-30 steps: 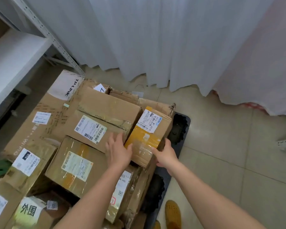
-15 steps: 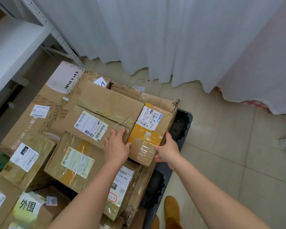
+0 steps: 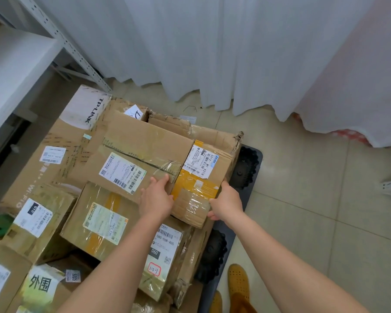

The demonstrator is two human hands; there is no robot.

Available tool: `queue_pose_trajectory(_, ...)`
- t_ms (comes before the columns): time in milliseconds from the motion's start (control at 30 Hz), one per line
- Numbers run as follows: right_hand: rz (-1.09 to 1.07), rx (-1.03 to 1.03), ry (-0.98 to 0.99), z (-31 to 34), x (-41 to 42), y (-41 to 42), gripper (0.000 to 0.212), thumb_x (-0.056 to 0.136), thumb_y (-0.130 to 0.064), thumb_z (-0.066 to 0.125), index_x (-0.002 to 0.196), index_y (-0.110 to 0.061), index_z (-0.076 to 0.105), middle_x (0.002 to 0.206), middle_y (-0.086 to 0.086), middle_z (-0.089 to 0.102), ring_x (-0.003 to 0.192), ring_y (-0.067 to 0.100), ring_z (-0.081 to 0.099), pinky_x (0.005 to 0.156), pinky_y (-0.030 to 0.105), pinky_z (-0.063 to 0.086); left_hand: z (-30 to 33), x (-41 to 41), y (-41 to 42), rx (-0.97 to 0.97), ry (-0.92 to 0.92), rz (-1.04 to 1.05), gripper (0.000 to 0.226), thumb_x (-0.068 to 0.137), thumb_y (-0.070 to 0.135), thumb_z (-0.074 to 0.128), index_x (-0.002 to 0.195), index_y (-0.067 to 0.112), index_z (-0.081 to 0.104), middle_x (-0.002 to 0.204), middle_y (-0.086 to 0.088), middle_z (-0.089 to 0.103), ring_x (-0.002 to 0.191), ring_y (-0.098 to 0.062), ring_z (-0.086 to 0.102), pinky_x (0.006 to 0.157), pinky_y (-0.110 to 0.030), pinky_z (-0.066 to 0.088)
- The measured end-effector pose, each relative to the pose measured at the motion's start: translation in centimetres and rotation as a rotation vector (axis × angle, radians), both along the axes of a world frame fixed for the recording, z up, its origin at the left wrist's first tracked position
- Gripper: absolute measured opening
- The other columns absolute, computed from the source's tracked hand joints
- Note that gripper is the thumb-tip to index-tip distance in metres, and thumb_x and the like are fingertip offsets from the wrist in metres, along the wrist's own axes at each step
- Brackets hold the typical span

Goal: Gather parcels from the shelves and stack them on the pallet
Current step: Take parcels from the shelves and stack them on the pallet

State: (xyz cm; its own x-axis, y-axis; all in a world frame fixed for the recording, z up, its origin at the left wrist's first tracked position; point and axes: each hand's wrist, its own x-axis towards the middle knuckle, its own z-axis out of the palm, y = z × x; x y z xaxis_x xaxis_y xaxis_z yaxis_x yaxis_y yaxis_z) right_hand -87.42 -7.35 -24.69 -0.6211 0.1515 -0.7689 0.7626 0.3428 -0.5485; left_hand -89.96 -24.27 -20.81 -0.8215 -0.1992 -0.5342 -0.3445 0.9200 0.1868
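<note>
We are at the placing step: one small parcel (image 3: pixel 200 177), the one with yellow tape and a white label, is being seated on top of the stack at the right edge of the black pallet (image 3: pixel 246 168). Our left hand (image 3: pixel 156 197) lies along its left side with the fingers fairly straight, pressing into the seam between it and the larger taped box (image 3: pixel 136 159) beside it. Our right hand (image 3: pixel 226 201) cups the parcel's right near corner, fingers curled round the edge and thumb on its near face. The parcel sits slightly tilted, its near end overhanging the labelled box (image 3: pixel 165 247) below.

We judge the next move calls for nudging the parcel snug against the taped box and pressing it flat, so it does not slide off toward the tiled floor (image 3: pixel 303 199). Then both hands can let go and we turn back to the shelf (image 3: pixel 11 71) on the left for another parcel.
</note>
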Motion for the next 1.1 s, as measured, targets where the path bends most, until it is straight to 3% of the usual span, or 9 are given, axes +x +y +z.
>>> queue_pose_trajectory(100, -0.027, -0.002, 0.036, 0.0, 0.3, 0.0, 0.071, 0.088, -0.008, 0.067, 0.146, -0.031, 0.034, 0.106, -0.005, 0.061, 0.084, 0.022, 0.069, 0.068, 0.042, 0.062, 0.4, -0.2, 0.3, -0.011, -0.045, -0.009, 0.072, 0.092, 0.024, 0.065, 0.153, 0.033, 0.027, 0.163, -0.009, 0.014, 0.144, -0.040, 0.028, 0.113, -0.056, 0.032)
queue_pose_trajectory(233, -0.043, -0.081, 0.039, 0.8, 0.8, 0.8, 0.087, 0.090, -0.014, 0.068, 0.156, -0.031, 0.015, 0.126, -0.002, 0.059, 0.099, 0.018, 0.064, 0.077, 0.037, 0.061, 1.4, -0.1, 0.6, 0.037, -0.097, -0.005, 0.078, 0.092, 0.029, 0.064, 0.155, 0.032, 0.018, 0.164, -0.010, 0.007, 0.147, -0.038, 0.021, 0.116, -0.057, 0.026)
queue_pose_trajectory(400, -0.050, -0.126, -0.013, 2.5, 1.2, 1.7, 0.100, 0.088, -0.023, 0.071, 0.157, -0.028, -0.001, 0.143, 0.006, 0.048, 0.116, 0.025, 0.060, 0.089, 0.042, 0.058, 3.5, 0.7, 0.9, 0.174, -0.044, 0.103, 0.074, 0.094, 0.016, 0.061, 0.155, 0.027, 0.021, 0.161, -0.012, 0.019, 0.146, -0.031, 0.025, 0.116, -0.048, 0.028)
queue_pose_trajectory(500, -0.067, -0.119, -0.003, 3.7, 1.5, 2.3, 0.093, 0.089, -0.026, 0.070, 0.157, -0.026, 0.007, 0.147, 0.007, 0.044, 0.122, 0.028, 0.057, 0.094, 0.045, 0.055, 5.1, 1.6, 1.6, 0.254, -0.001, 0.153, 0.067, 0.094, 0.012, 0.059, 0.153, 0.020, 0.029, 0.155, -0.011, 0.033, 0.141, -0.030, 0.035, 0.113, -0.044, 0.032)
queue_pose_trajectory(600, -0.096, -0.102, 0.027, 5.5, 1.9, 3.0, 0.079, 0.091, -0.020, 0.066, 0.155, -0.022, 0.018, 0.135, 0.007, 0.052, 0.117, 0.027, 0.059, 0.094, 0.045, 0.055, 7.1, 2.6, 2.5, 0.325, 0.036, 0.220, 0.060, 0.096, 0.010, 0.055, 0.151, 0.017, 0.033, 0.154, -0.008, 0.037, 0.138, -0.027, 0.040, 0.110, -0.041, 0.036)
queue_pose_trajectory(733, -0.125, -0.101, 0.068, 8.8, 2.9, 4.1, 0.071, 0.094, -0.015, 0.060, 0.154, -0.020, 0.023, 0.129, 0.004, 0.052, 0.113, 0.026, 0.059, 0.094, 0.042, 0.055, 10.1, 4.0, 3.1, 0.447, 0.087, 0.334, 0.051, 0.097, 0.009, 0.055, 0.146, 0.015, 0.041, 0.150, -0.008, 0.042, 0.092, -0.008, 0.055, 0.078, -0.023, 0.047)
queue_pose_trajectory(833, -0.143, -0.081, 0.110, 11.8, 4.1, 4.7, 0.067, 0.094, -0.015, 0.059, 0.153, -0.019, 0.027, 0.135, 0.005, 0.051, 0.113, 0.026, 0.060, 0.094, 0.042, 0.055, 12.7, 5.2, 3.0, 0.513, 0.089, 0.378, 0.045, 0.096, 0.010, 0.057, 0.140, 0.013, 0.047, 0.143, -0.013, 0.046, 0.110, -0.022, 0.053, 0.095, -0.035, 0.045)
queue_pose_trajectory(1000, -0.170, -0.035, 0.213, 17.4, 7.5, 5.0, 0.057, 0.093, -0.014, 0.054, 0.147, -0.018, 0.037, 0.131, 0.008, 0.055, 0.105, 0.024, 0.063, 0.091, 0.041, 0.056, 17.4, 8.3, 2.2, 0.679, 0.108, 0.472, 0.033, 0.097, 0.009, 0.055, 0.130, 0.012, 0.054, 0.117, -0.009, 0.059, 0.092, -0.019, 0.058, 0.082, -0.037, 0.053)
queue_pose_trajectory(1100, -0.217, -0.030, 0.269, 20.7, 10.5, 4.4, 0.052, 0.092, -0.011, 0.053, 0.142, -0.017, 0.043, 0.113, 0.006, 0.060, 0.097, 0.025, 0.066, 0.086, 0.041, 0.058, 20.3, 11.5, 1.6, 0.831, 0.120, 0.534, 0.028, 0.098, 0.006, 0.052, 0.126, 0.011, 0.053, 0.100, -0.005, 0.059, 0.092, -0.022, 0.060, 0.080, -0.036, 0.052)
